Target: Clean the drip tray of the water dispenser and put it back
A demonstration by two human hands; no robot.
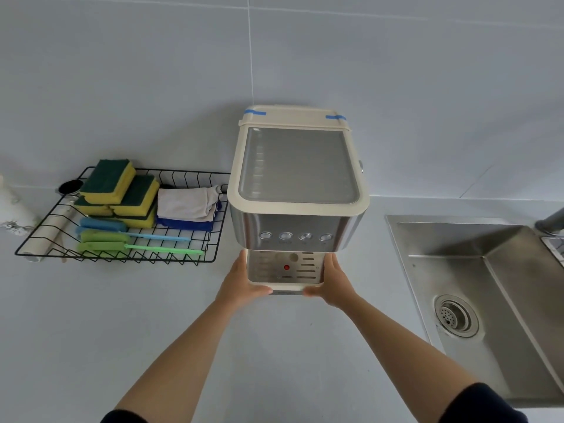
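Observation:
A cream and steel water dispenser stands on the grey counter against the wall. Its drip tray, cream-edged with a slotted metal grate and a red dot, sits at the base under the row of round buttons. My left hand grips the tray's left side with the thumb on its front edge. On the tray's right side my right hand holds it the same way. Whether the tray is fully seated in the dispenser cannot be told.
A black wire basket to the left holds several yellow-green sponges, folded cloths, and blue and green brushes. A steel sink with a drain lies at the right.

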